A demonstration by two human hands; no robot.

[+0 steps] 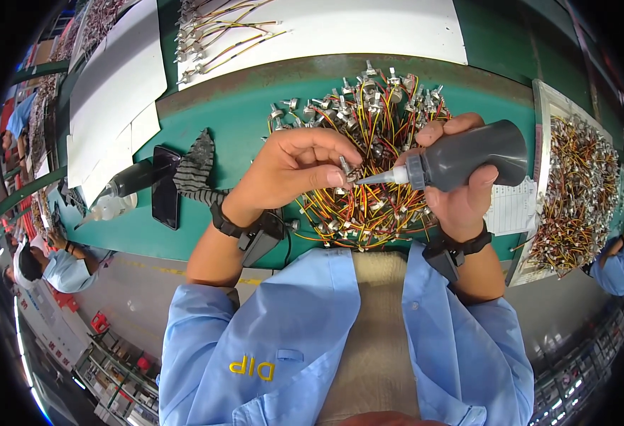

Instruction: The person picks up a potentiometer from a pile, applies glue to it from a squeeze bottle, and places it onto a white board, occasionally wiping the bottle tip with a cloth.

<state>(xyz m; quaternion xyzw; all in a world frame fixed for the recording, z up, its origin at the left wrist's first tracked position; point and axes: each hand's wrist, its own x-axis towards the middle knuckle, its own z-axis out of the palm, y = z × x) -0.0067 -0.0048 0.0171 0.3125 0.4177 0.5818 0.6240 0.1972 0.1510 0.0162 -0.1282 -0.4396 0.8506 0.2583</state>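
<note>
My left hand point(305, 165) pinches a small wired potentiometer point(347, 167) between thumb and fingers, its metal shaft pointing up. Wrapped in my right hand point(461, 186) is a dark squeeze bottle point(476, 155), tilted on its side. The bottle's pale pointed nozzle point(384, 177) reaches left to the potentiometer; whether it touches, I cannot tell. Under and beyond both hands spreads a pile of potentiometers point(376, 106) with red, yellow and black wires and small white connectors.
On the left lie a striped cloth point(197, 170), a black phone point(164, 206), another dark bottle point(134, 177) and white sheets point(113, 92). A tray point(539, 160) full of wired parts stands at right beside a printed paper point(509, 209). More wired potentiometers point(194, 53) lie on white board at the back.
</note>
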